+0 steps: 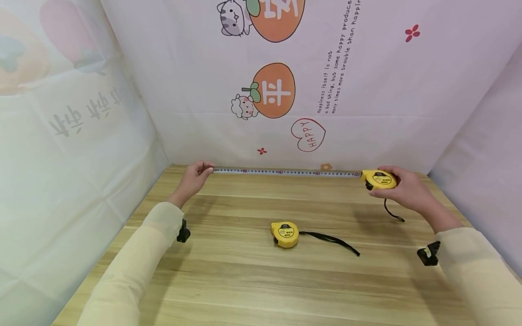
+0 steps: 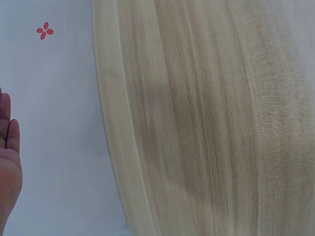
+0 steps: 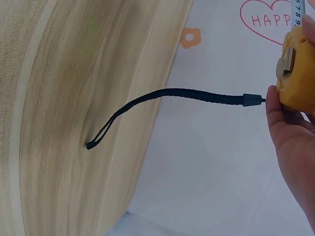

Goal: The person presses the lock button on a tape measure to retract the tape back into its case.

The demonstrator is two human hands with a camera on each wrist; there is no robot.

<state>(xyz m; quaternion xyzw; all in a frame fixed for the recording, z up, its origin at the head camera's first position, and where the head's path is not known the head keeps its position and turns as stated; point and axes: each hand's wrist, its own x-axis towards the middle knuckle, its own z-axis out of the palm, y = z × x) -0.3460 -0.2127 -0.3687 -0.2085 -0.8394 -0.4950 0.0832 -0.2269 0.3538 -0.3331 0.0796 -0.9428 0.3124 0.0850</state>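
My right hand [image 1: 408, 189] grips a yellow tape measure [image 1: 380, 179] at the back right of the table. Its white blade [image 1: 281, 172] is pulled out to the left in a straight line near the back wall. At the far end, my left hand [image 1: 195, 179] pinches the blade's tip between thumb and fingers. In the right wrist view, a black strap [image 3: 197, 93] hangs from the held case, and a metal clip [image 3: 289, 61] shows on the case. Only part of the left hand [image 2: 7, 162] shows in the left wrist view, and the blade is out of sight there.
A second yellow tape measure [image 1: 286, 234] lies mid-table, its black strap [image 1: 332, 240] stretched out to the right. The wooden table [image 1: 244, 280] meets a printed cloth wall [image 1: 204, 90] at the back. More cloth hangs at both sides.
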